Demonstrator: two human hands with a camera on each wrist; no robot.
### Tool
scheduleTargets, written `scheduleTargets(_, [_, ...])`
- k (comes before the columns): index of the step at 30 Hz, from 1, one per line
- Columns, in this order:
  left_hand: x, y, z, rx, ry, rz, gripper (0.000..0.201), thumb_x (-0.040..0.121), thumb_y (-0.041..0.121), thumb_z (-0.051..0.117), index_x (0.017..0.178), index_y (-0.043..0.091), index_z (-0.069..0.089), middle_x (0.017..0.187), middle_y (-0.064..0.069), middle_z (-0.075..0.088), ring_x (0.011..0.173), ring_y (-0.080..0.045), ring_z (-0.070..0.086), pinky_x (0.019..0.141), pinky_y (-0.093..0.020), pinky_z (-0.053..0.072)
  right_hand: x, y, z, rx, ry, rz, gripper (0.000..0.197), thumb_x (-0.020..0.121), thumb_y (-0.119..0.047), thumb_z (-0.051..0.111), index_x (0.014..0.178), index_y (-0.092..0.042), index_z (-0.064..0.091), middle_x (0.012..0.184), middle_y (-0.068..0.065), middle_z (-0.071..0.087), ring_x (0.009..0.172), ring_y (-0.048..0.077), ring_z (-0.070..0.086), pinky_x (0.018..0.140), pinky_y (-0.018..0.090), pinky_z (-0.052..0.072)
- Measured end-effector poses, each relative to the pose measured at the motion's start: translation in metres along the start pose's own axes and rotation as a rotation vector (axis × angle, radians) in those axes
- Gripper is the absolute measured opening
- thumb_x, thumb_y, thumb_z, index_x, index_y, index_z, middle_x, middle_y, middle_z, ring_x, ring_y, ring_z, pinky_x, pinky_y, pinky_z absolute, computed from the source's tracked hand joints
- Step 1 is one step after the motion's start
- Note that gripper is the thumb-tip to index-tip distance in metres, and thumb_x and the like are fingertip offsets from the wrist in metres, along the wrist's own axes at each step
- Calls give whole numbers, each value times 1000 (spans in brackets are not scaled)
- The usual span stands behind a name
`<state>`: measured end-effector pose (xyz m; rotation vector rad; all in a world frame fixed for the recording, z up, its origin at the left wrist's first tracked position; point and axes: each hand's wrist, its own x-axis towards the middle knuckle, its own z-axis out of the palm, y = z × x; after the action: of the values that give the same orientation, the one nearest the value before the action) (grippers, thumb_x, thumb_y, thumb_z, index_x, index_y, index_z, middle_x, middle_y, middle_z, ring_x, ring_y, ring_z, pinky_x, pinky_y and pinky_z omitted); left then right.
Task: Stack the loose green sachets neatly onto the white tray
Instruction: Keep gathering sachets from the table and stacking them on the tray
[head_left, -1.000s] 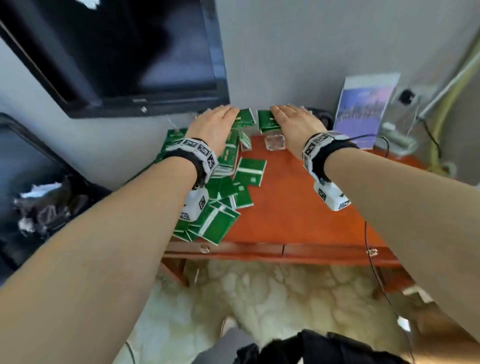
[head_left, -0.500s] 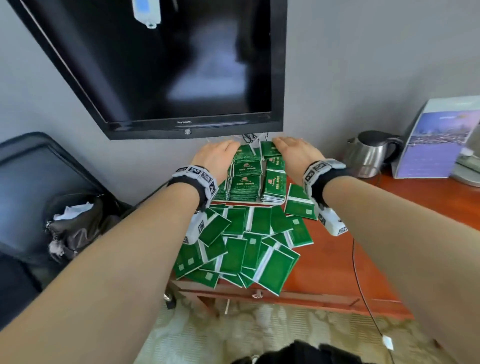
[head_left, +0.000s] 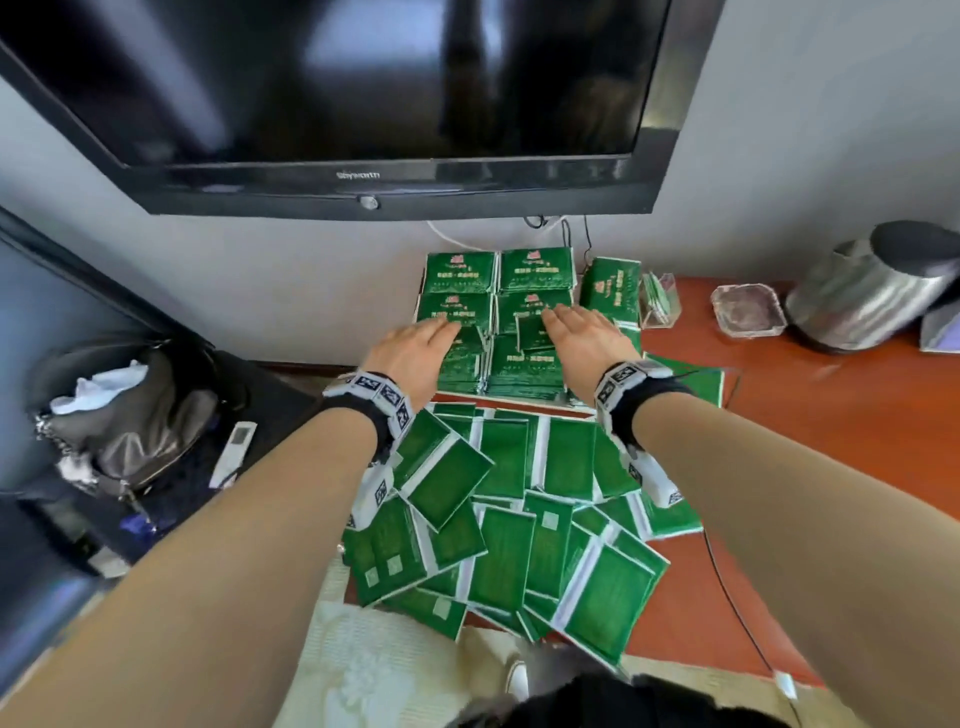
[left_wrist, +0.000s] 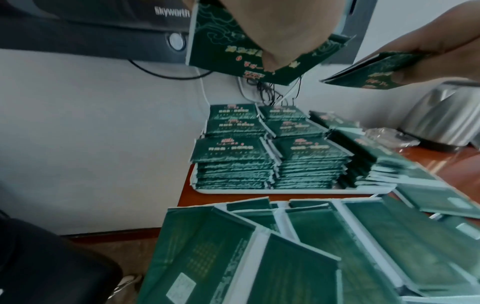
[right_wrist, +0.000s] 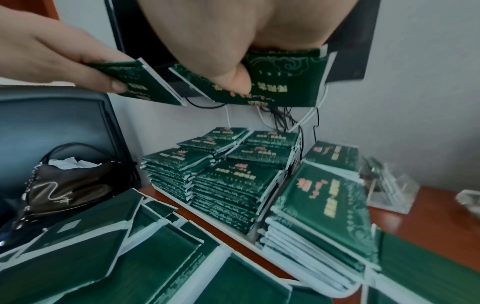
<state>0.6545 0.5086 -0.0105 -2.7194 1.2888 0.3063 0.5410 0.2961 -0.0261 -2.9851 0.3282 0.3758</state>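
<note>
The left hand (head_left: 415, 351) pinches one green sachet (left_wrist: 221, 43) under its thumb, and the right hand (head_left: 582, 338) pinches another sachet (right_wrist: 285, 76) the same way; both hover just above the stacks on the white tray (left_wrist: 259, 191), which sits on the desk (head_left: 831, 415) against the wall. The step in hand looks like placing. Next, each sachet wants squaring onto a stack top. Just in front of the tray, loose sachets (head_left: 504, 519) lie strewn to the desk's edge.
</note>
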Motion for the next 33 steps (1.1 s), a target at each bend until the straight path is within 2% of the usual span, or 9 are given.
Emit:
scheduleTargets(5, [29,-27,43,16,-85,4,81,91,-4,47,160,20,12,167,-6,11,151,-23,20,123,-44,23,39,-2,33,-5,-119,-24,78,89,10,33,159,-8,4,166,11,0,153,26,1,125,41,5])
scheduleTargets(8, [38,-35,63,56,-132,13,89,89,-3,52,161,21,5,168,-5,-6,154,-22,8,124,-46,16,49,-5,47,-19,-142,-32,77,90,9,30,159,-7,-1,166,12,-7,153,27,-7,125,43,0])
scheduleTargets(11, [45,-40,76,74,-119,42,97,86,-6,53,161,23,0,165,-7,-21,154,-22,-2,124,-50,12,53,-7,61,-47,-134,-32,75,92,6,28,158,-6,-5,165,13,-10,153,30,-9,125,45,-2])
scheduleTargets(15, [56,-45,86,91,-76,109,105,79,-14,52,160,25,-4,164,-11,-24,154,-25,-8,123,-54,9,54,-9,71,-65,-106,-21,71,93,2,26,157,-2,-5,164,17,-15,152,35,-11,124,49,0])
scheduleTargets(20, [65,-52,97,98,-86,132,111,79,-12,54,159,29,-11,163,-9,-28,154,-25,-12,123,-56,7,51,-19,68,-70,-156,15,78,79,-3,2,156,-2,-11,162,18,-20,151,37,-15,123,52,-3])
scheduleTargets(22, [66,-53,102,98,-77,133,104,85,-5,54,158,30,-12,163,-9,-28,154,-24,-12,123,-56,6,54,-22,71,-71,-154,17,79,79,-4,1,156,-2,-9,163,18,-19,151,38,-14,123,52,-2])
scheduleTargets(27, [71,-54,108,85,-56,164,79,100,26,44,159,29,-8,164,-8,-24,154,-25,-11,122,-58,3,61,-22,81,-69,-111,12,73,86,-6,7,157,-4,-5,163,18,-17,151,39,-11,123,53,-3])
scheduleTargets(30, [73,-57,112,93,-32,198,73,101,46,34,160,30,-6,165,-8,-22,154,-26,-9,121,-61,4,65,-21,88,-48,-81,27,73,91,-3,23,158,-8,-6,163,16,-19,151,38,-14,123,53,-4])
scheduleTargets(33, [74,-63,115,84,-26,211,76,98,61,26,159,31,-8,165,-7,-23,154,-26,-8,120,-64,6,68,-20,96,-20,-54,41,79,95,-18,41,159,-16,-5,163,13,-21,151,36,-14,122,54,-3])
